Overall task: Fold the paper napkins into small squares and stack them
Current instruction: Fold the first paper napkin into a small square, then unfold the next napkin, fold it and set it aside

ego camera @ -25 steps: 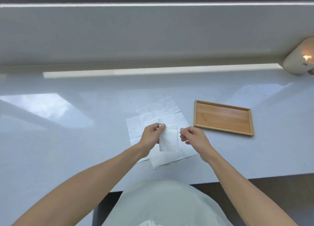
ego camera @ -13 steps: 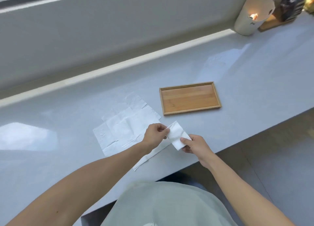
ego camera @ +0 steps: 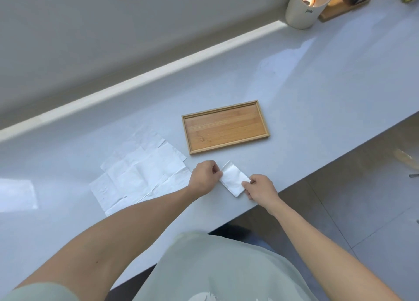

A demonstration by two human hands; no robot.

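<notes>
A folded white napkin [ego camera: 233, 179] is held just above the counter near its front edge. My left hand [ego camera: 205, 176] pinches its upper left corner, and my right hand [ego camera: 260, 187] pinches its lower right end. Several unfolded white napkins [ego camera: 142, 176] lie overlapping flat on the counter to the left of my hands. An empty wooden tray [ego camera: 225, 126] rests beyond my hands, slightly right.
The white counter [ego camera: 317, 96] runs diagonally, its front edge dropping to a tiled floor at right. At the far right corner stand a white cylindrical container [ego camera: 303, 8] with a glowing light and a wooden stand [ego camera: 340, 8] behind it.
The view has swung right and tilted. The folded napkin has moved from over the pile to the right, toward the counter's front edge, and both hands still grip it.
</notes>
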